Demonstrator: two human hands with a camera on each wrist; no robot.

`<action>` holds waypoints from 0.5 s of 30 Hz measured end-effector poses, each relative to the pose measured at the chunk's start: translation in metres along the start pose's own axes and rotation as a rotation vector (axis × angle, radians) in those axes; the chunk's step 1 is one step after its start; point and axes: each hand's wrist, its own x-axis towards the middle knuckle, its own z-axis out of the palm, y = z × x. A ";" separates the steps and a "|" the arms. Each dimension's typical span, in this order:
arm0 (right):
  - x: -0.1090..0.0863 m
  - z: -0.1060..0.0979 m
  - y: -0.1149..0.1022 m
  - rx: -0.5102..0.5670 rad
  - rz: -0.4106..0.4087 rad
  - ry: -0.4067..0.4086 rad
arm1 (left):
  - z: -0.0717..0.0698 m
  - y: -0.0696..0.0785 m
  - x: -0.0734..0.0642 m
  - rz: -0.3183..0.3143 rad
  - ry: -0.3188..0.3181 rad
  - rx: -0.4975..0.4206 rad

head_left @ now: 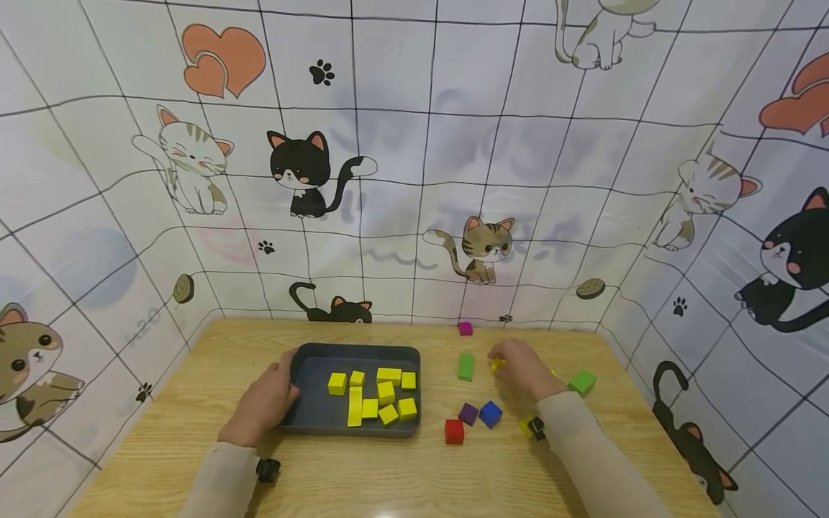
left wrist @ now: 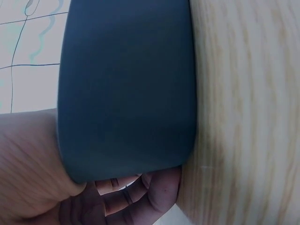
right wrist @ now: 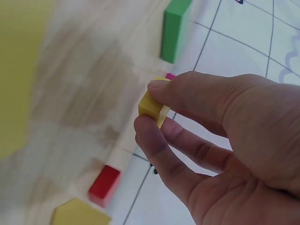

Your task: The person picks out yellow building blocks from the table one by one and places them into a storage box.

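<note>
At the left end of a dark grey tray (head_left: 317, 417), my left hand (head_left: 264, 399) grips the rim. The left wrist view shows the tray's side close up, with curled fingers (left wrist: 161, 187) at its end. Several yellow blocks (head_left: 355, 406) lie in the tray, mostly toward its right half. Right of the tray, my right hand (head_left: 521, 367) pinches a small yellow cube (right wrist: 150, 107) between thumb and fingertips. A green block (head_left: 465, 367) lies just left of this hand.
Between tray and right forearm are a red cube (head_left: 454, 432), a purple cube (head_left: 468, 414) and a blue cube (head_left: 490, 413). A magenta cube (head_left: 465, 329) sits near the back wall. Another green block (head_left: 582, 382) lies at the right; a yellow block (head_left: 526, 426) is partly hidden by the wrist camera.
</note>
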 end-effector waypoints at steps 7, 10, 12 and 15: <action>0.008 -0.006 -0.022 -0.029 -0.091 0.040 | 0.001 0.001 0.000 0.002 -0.003 0.001; 0.010 -0.008 -0.038 -0.033 -0.132 0.059 | 0.001 0.001 0.000 -0.002 -0.005 0.000; 0.012 -0.007 -0.050 -0.026 -0.146 0.070 | 0.001 0.001 0.001 -0.004 -0.006 -0.001; 0.017 -0.006 -0.066 -0.039 -0.171 0.079 | 0.001 0.000 0.000 -0.002 -0.004 0.003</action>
